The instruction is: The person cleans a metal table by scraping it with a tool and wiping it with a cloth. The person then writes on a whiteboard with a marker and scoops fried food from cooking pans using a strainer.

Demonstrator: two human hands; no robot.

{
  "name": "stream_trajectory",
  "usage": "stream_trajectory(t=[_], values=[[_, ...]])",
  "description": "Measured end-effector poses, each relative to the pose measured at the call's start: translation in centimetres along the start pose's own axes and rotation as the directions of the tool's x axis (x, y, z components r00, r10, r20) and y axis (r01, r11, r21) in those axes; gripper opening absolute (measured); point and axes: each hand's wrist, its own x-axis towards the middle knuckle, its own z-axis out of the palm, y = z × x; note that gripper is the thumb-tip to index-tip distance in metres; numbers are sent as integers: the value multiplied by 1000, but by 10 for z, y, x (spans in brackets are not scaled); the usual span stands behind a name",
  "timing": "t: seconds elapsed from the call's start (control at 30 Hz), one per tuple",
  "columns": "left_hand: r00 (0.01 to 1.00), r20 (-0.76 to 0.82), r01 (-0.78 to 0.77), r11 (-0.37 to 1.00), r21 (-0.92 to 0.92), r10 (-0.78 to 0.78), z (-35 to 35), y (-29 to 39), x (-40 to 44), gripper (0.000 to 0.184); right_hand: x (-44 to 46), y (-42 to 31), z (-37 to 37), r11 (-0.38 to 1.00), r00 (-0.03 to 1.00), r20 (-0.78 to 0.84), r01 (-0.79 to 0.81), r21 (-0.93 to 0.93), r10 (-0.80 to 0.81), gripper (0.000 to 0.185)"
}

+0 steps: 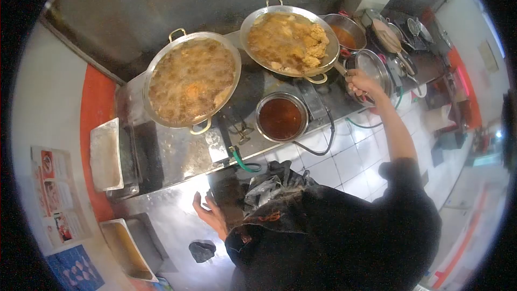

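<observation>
My right hand (363, 83) is closed around the handle of a cooking utensil (340, 68), which reaches over the rim of the right wok (253, 64). The utensil's head is hidden among the food and oil, so I cannot tell its kind. Golden, battered pieces (316, 42) are gathered at that side of the wok. My left hand (211, 215) hangs low at the left, fingers apart and holding nothing, near a dark cloth-like lump (202, 251). Bubbling oil with food fills the left wok (234, 94).
A pot of dark red-brown liquid (280, 119) stands at the stove's front edge. Behind my right hand are a lidded pot (371, 67) and a pot of orange liquid (344, 31). Hoses (323, 148) hang off the front. Metal trays (106, 153) stand at left.
</observation>
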Motion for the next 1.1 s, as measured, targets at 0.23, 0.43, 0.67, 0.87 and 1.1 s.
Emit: stream_trajectory(t=[0.23, 0.43, 0.67, 0.87, 1.1], values=[[1000, 16, 0, 999, 32, -1, -17, -16, 0, 44, 54, -19, -46, 817, 999, 36, -3, -577, 29, 25], [999, -40, 4, 997, 76, -1, -23, -13, -4, 43, 28, -113, -67, 595, 993, 105, 116, -796, -54, 18], [997, -40, 67, 998, -7, -67, -8, 15, -6, 42, 8, -138, -38, 527, 956, -128, 31, -849, -262, 31], [1000, 8, 3, 992, 124, -4, 1, 8, -1, 40, 64, -102, -56, 461, 909, -200, -10, -887, -366, 73], [990, -134, -28, 996, 84, 39, 59, 37, -39, 37, 157, -70, -110, 406, 881, 3, 221, -887, -474, 70]])
